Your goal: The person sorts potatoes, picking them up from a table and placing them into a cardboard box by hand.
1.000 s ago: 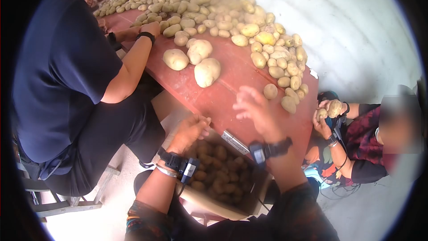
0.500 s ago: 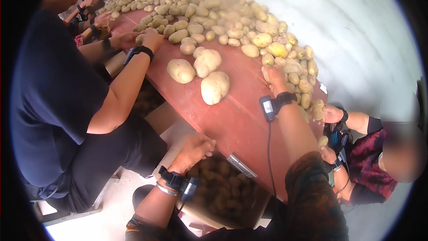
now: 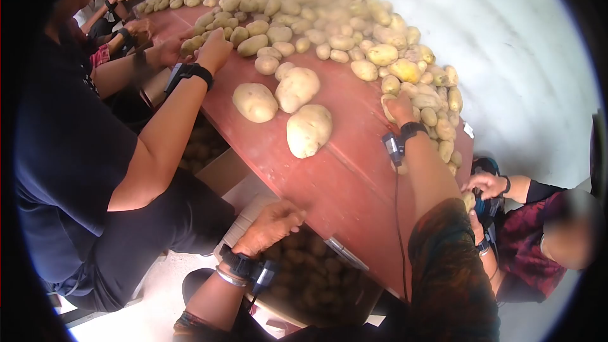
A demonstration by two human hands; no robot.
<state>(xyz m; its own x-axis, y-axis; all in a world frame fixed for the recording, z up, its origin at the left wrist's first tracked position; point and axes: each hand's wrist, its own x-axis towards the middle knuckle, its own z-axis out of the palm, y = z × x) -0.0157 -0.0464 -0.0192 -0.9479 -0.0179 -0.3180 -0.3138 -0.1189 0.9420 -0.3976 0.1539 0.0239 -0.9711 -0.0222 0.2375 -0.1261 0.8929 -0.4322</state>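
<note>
My right hand reaches to the near edge of the potato pile, its fingers closed round a pale potato that shows on their left side. My left hand hovers beside the table's near edge, above a container of potatoes; its fingers are loosely bent and nothing shows in them. Three large potatoes lie together on the red table: one on the left, one behind and one in front.
A long heap of potatoes runs along the wall side. On the left, a person in dark clothes handles potatoes; another person holds one at the right. A metal hinge sits on the table edge. A cable trails from my right wrist.
My view has shifted slightly. My right hand stays at the pile's edge with the potato, and my left hand stays near the table edge. The right-hand person's hands have come together round a potato.
</note>
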